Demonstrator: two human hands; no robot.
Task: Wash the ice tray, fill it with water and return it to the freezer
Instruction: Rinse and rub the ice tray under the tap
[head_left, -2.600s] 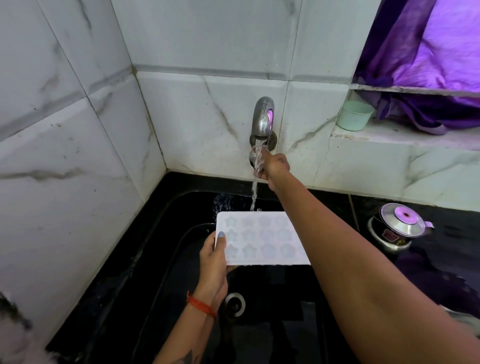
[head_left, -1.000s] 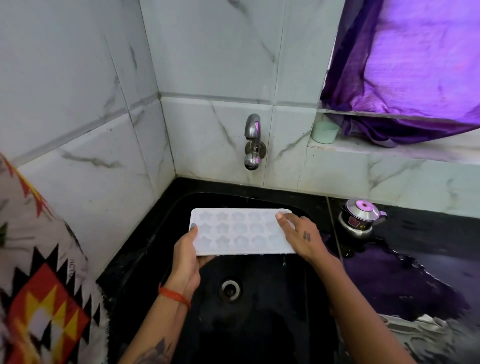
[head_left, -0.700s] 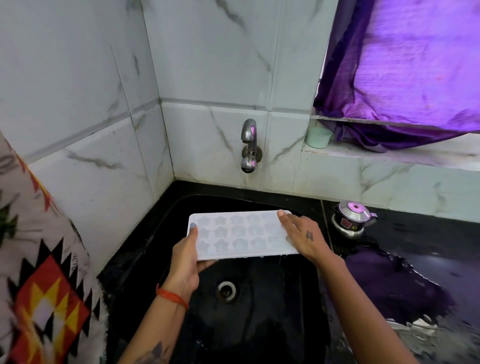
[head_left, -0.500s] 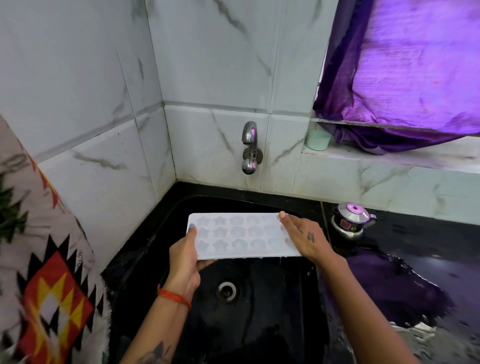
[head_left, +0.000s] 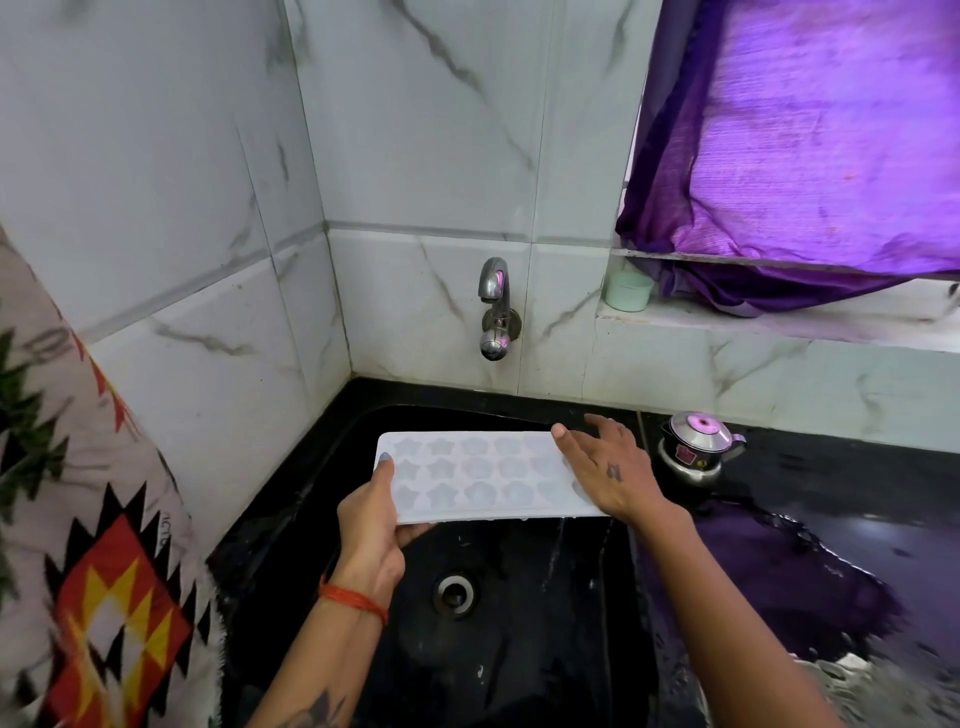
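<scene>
1. Tray (head_left: 483, 478) sits level over the sink (head_left: 519, 649), above the drain (head_left: 453, 596), its star moulds facing up; whether they hold water cannot be told, though drips fall from its near edge.
2. Left hand (head_left: 371, 525) clamps the tray's 9 o'clock end, thumb on top, fingers under.
3. Right hand (head_left: 610, 470) lies flat and spread on the 3 o'clock end, fingers straight, pressing rather than gripping.
4. Wet counter (head_left: 831, 545) at 3 o'clock carries a small steel pot (head_left: 696, 452).
5. Tap (head_left: 496, 306) at 12 o'clock runs no water.
6. Judged step: washing and filling look finished, so carrying to the freezer is at hand.
7. Next move calls for the right hand to take a proper hold, then a slow, level lift clear of the sink to avoid spilling.
</scene>
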